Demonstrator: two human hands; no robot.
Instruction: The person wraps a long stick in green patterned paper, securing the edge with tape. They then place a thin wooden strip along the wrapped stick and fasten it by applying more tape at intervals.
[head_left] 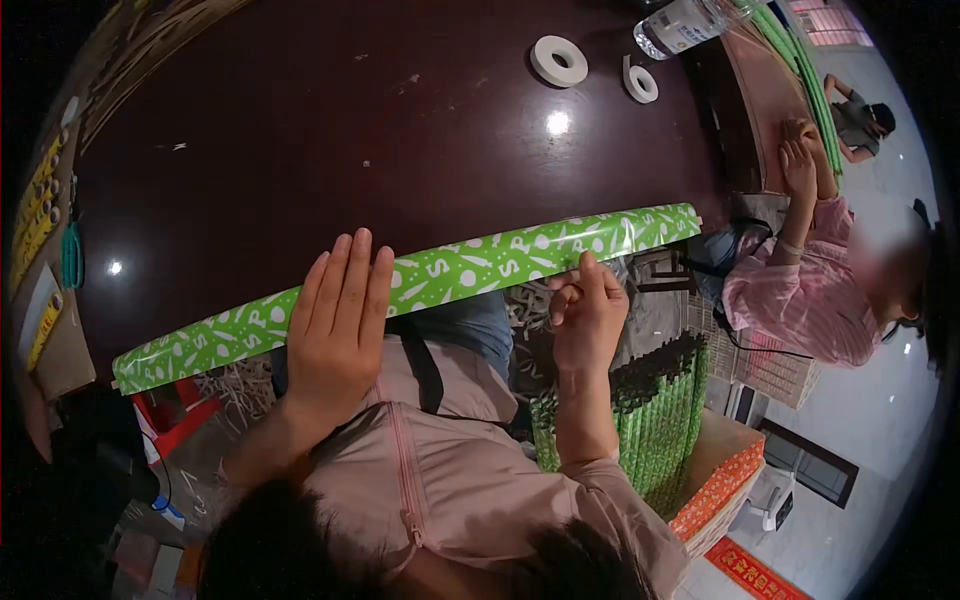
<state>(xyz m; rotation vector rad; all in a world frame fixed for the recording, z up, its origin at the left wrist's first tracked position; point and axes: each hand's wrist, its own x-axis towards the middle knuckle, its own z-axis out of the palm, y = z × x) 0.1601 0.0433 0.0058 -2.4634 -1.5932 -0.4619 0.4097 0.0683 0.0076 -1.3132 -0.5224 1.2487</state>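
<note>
A long green roll with white printed letters and shapes lies along the near edge of the dark table, in front of my body. My left hand rests flat on its left-middle part, fingers straight and close together. Right of centre, my right hand is at the roll's near edge. Its index finger stretches up to touch the glossy wrap, while the other fingers curl loosely with nothing visible in them. A little pale material shows at both ends of the roll.
Two white tape rolls and a plastic bottle stand toward the back right. Teal-handled scissors lie at the left edge. Many green-wrapped sticks fill a box below right. A person in pink sits at right.
</note>
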